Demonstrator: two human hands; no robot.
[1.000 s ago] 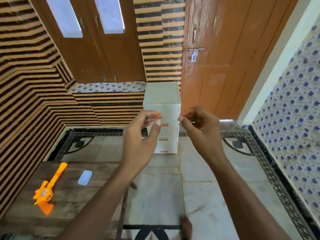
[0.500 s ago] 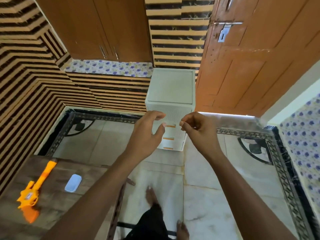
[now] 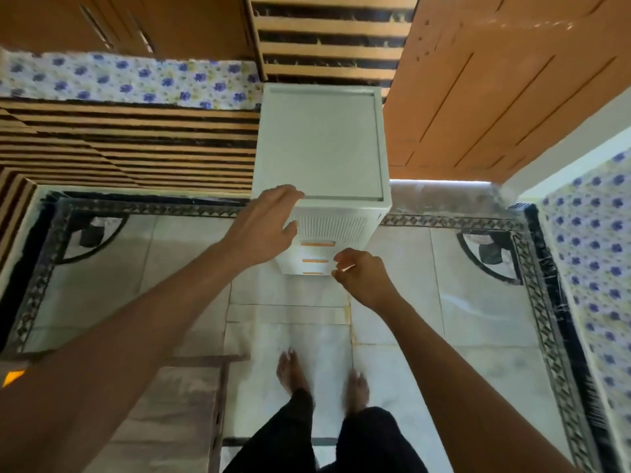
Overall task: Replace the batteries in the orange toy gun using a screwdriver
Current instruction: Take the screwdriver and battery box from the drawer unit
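Note:
Only a small orange sliver of the toy gun [image 3: 13, 376] shows at the left edge, on the wooden table [image 3: 177, 387]. No screwdriver or batteries are in sight. A white drawer unit [image 3: 321, 148] with orange handles [image 3: 317, 244] stands on the floor in front of me. My left hand [image 3: 263, 227] reaches out with straight fingers over the unit's front left top corner; whether it touches is unclear. My right hand [image 3: 362, 276] hovers lower, in front of the lower drawers, with its fingers curled and nothing visibly in it.
My bare feet [image 3: 321, 377] stand on the pale tiled floor [image 3: 444, 336] just in front of the unit. A brown door [image 3: 495, 80] is behind it on the right, with striped wall panels [image 3: 136, 145] and wooden cupboard doors [image 3: 119, 22] on the left. A floral-covered surface [image 3: 590, 250] runs along the right.
I have stepped closer and my view has tipped down, so the table and gun slid almost out of view. My left hand opened toward the unit's top; my right hand dropped lower.

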